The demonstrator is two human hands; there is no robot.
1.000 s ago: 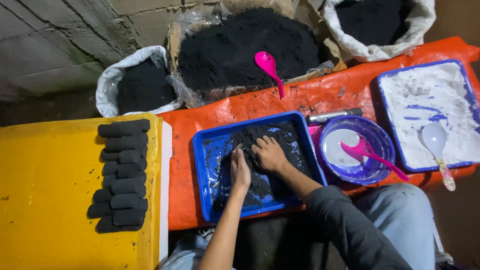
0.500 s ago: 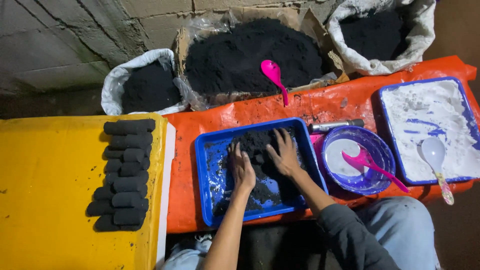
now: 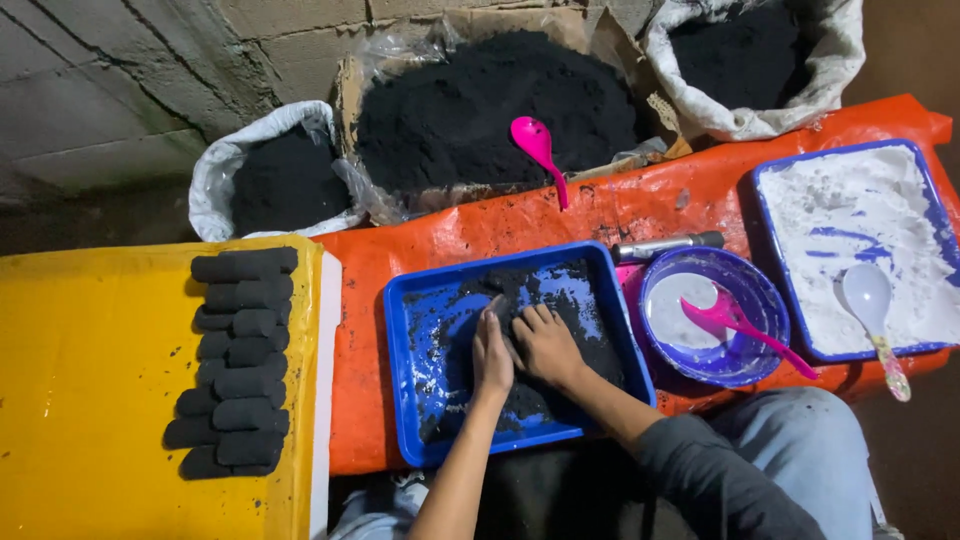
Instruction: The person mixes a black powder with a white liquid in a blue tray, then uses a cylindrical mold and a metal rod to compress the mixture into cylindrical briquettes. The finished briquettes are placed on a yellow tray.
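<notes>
A blue tray (image 3: 400, 380) on the orange sheet (image 3: 520, 215) holds a smeared heap of black, damp powder (image 3: 565, 290). Both my hands are in it, side by side. My left hand (image 3: 491, 357) stands on its edge with straight fingers, pressed against the heap. My right hand (image 3: 545, 345) lies over the heap beside it, fingers bent onto the black stuff and touching the left hand. Neither hand lifts anything. To the left, several black cylinder blocks (image 3: 235, 360) lie stacked in a column on a yellow surface (image 3: 90, 400).
Right of the tray stand a purple bowl (image 3: 768, 300) with a pink spoon (image 3: 735, 320), a metal tube (image 3: 665, 243), and a blue tray of white powder (image 3: 850, 220) with a white spoon (image 3: 868, 295). Sacks of black powder (image 3: 285, 175) and a second pink spoon (image 3: 535, 145) line the back wall.
My hands were spread apart in the tray half a second ago; they have drawn back together, pushing the black stuff into the middle. The view shifted slightly.
</notes>
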